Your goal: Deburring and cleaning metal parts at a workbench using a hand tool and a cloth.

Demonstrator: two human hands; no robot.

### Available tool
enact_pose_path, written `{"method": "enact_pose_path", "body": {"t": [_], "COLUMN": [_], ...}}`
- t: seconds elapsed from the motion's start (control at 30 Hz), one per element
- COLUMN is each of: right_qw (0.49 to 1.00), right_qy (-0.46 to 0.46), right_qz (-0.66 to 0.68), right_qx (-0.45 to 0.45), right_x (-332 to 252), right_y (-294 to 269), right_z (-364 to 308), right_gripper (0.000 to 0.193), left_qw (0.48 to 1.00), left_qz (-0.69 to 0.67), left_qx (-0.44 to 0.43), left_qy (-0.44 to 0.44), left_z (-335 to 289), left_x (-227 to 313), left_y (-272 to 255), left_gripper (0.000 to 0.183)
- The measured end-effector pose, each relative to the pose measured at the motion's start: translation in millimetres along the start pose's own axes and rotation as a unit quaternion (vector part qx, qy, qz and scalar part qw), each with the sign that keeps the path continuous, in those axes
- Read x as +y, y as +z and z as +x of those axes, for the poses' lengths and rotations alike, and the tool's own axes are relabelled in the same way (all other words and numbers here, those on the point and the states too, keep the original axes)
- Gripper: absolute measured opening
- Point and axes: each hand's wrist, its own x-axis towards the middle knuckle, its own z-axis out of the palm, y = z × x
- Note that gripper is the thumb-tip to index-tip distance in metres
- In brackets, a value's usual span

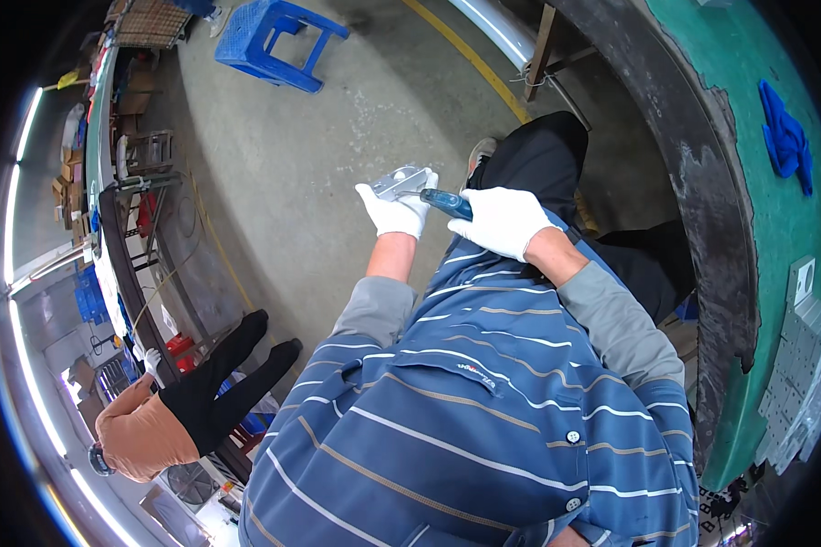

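1. Here's the right hand, white-gloved, in front of the striped shirt, fingers clamped round the handle of a blue-handled tool.
2. And just beyond it, the left hand, gloved too, has its fingers closed on a silvery metal part, held up over the floor, a round hole showing in it. The tool's thin end meets the part, or sits just beside it; I can't tell which.
3. Over on the right, the green-topped counter: metal plates lie there by clear plastic wrap, and farther along sits a crumpled blue cloth.
4. Its dark edge is chipped and worn, bent into a curve by the lens, well apart from both hands.
5. Look past the hands: grey floor runs forward and left, giving room to move as far as the blue stool, with a yellow line nearby.
6. Off left, a co-worker in an orange top stands at another workbench, near a red container, contents too small to tell.
7. Farther back, cardboard boxes are stacked, their insides hidden.
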Motion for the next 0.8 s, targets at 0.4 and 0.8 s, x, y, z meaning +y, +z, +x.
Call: {"method": "enact_pose_path", "body": {"t": [0.4,0.8], "right_qw": [1.000,0.999], "right_qy": [0.017,0.038], "right_qz": [-0.003,-0.035], "right_qx": [-0.018,-0.014], "right_x": [-5.7,-8.4], "right_y": [-5.5,-6.8], "right_z": [-1.3,-3.0], "right_gripper": [0.040,0.039], "left_qw": [1.000,1.000], "left_qz": [-0.007,-0.011], "left_qx": [-0.001,-0.003], "left_qy": [-0.009,-0.011], "left_z": [-2.2,-5.5], "left_x": [-0.2,-1.2], "left_y": [1.6,8.7], "left_gripper": [0.090,0.088]}}
